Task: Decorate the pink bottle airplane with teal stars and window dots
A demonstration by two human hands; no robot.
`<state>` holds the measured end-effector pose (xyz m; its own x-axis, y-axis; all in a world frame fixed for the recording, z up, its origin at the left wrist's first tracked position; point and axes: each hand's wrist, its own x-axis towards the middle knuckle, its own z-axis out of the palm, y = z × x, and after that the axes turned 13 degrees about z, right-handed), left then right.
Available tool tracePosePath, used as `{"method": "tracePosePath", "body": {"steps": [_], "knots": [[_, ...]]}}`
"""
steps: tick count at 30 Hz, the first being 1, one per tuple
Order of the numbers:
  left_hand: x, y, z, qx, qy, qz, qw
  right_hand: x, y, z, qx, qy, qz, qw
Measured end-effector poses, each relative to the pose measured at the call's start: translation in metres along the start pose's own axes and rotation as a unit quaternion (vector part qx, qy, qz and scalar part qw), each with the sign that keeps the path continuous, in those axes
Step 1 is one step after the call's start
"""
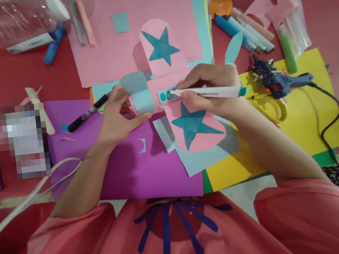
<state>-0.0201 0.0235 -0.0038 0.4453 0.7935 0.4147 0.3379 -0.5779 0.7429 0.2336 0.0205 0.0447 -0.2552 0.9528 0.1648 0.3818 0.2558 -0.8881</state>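
Observation:
Between my hands lies a paper airplane craft (155, 85) with a pink body, a light blue band and two rounded pink wings. Each wing bears a teal star, one on the far wing (161, 47) and one on the near wing (192, 125). My left hand (116, 116) grips the light blue and pink end, thumb at its near side. In my right hand (210, 83) is a white acrylic marker (208, 92) with a teal end. Its tip touches a light blue strip (166, 95) on the body, beside a teal filled circle and a second circle.
A glue gun (280, 77) with a black cord and a yellow tape ring (273, 109) sit to the right. Several markers (244, 31) lie behind them. Purple paper (125, 168) spreads in front, with a black marker (88, 113) at left. A plastic bottle (10, 22) lies far left.

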Motion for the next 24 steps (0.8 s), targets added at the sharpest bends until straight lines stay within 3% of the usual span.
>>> {"method": "tracePosePath", "body": {"steps": [10, 16, 24], "knots": [[-0.0003, 0.0007, 0.0002, -0.005, 0.006, -0.016, 1.0, 0.0021, 0.0069, -0.0024, -0.017, -0.022, -0.05, 0.998], [-0.0007, -0.0008, -0.0002, 0.001, 0.002, -0.003, 1.0, 0.0016, 0.0047, -0.0031, 0.011, -0.017, -0.006, 1.0], [-0.0004, -0.0006, 0.0, 0.009, -0.003, 0.002, 1.0, 0.0008, 0.0028, -0.002, 0.001, -0.017, 0.002, 1.0]]}}
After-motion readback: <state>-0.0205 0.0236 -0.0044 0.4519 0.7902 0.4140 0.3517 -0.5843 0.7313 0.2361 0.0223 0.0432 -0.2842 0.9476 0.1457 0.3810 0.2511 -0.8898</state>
